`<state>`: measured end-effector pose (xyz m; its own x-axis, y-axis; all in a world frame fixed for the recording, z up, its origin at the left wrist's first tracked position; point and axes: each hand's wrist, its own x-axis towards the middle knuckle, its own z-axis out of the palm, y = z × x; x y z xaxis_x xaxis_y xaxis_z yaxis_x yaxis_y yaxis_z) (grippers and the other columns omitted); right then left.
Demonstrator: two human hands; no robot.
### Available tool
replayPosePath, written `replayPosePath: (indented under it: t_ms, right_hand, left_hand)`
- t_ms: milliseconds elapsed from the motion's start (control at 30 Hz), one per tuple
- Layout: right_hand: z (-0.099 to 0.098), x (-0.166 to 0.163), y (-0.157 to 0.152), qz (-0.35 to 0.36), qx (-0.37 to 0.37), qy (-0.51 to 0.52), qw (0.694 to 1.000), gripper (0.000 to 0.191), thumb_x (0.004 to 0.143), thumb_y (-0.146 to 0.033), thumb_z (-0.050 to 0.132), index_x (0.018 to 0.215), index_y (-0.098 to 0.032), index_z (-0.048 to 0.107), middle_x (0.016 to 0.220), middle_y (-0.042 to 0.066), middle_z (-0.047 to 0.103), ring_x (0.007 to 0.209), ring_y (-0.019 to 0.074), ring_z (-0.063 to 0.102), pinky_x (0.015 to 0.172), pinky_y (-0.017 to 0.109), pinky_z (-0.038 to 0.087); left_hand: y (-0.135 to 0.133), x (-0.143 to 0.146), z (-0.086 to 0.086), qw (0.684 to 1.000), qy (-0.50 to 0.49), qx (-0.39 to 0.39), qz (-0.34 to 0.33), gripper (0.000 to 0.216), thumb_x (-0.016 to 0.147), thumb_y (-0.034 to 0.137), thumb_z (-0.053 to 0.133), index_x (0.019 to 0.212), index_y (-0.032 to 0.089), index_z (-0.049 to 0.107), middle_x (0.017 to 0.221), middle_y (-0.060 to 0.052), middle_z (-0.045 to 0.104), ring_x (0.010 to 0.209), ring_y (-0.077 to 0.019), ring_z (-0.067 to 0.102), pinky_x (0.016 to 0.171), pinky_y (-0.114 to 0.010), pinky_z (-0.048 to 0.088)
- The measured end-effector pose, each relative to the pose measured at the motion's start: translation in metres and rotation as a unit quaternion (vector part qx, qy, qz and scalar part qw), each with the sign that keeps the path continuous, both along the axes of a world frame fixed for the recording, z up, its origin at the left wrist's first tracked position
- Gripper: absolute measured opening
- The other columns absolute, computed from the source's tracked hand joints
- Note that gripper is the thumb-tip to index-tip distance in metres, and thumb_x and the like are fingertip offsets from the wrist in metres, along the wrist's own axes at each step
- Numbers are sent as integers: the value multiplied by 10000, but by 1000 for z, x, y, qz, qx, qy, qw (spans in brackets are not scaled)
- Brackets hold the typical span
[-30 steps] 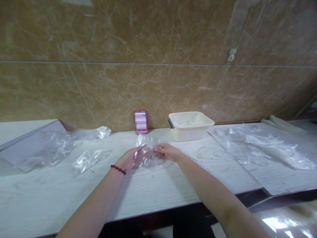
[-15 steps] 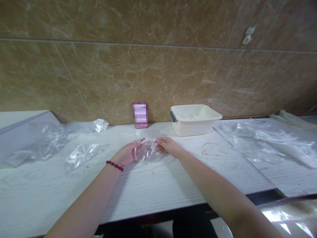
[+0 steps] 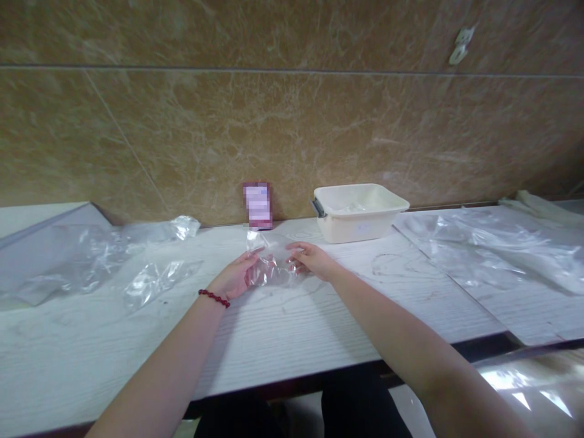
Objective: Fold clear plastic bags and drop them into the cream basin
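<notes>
the left hand [image 3: 235, 277] and right hand [image 3: 311, 260] are each pinching 1 side of a clear bag [image 3: 272, 266], fingers closed on the film, so it is sitting spread between them, near the tub's [image 3: 360, 226] front left.

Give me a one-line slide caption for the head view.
Left hand and right hand hold a crumpled clear bag at the white table, cream tub behind.

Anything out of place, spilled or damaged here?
Nothing spilled or broken. The only untidy bit: crumpled clear bags lie scattered beyond the left hand. It and the right hand hold a small clear bag; the cream tub sits upright on the table.
</notes>
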<state>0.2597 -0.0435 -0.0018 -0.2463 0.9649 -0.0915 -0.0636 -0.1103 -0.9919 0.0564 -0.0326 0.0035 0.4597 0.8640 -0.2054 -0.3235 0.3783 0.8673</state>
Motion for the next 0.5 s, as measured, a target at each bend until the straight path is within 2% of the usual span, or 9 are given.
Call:
replayPosePath:
  t_ms: [300,500]
  right_hand:
    - [-3,-2,3,-44,-1,29,999,100,746,-159,422,742,-172,522,720,-4,580,533,69,558,408,154,411]
    - [-5,-1,4,-56,28,39,997,53,657,-159,469,611,-155,496,668,-18,538,549,79,532,420,165,407]
  left_hand:
    - [1,3,-3,1000,-5,11,28,157,742,81,466,871,156,514,801,-52,632,698,-156,602,619,-286,478]
    - [-2,0,4,997,-69,28,-5,116,709,104,465,798,139,531,711,-40,611,662,-158,588,613,-285,468]
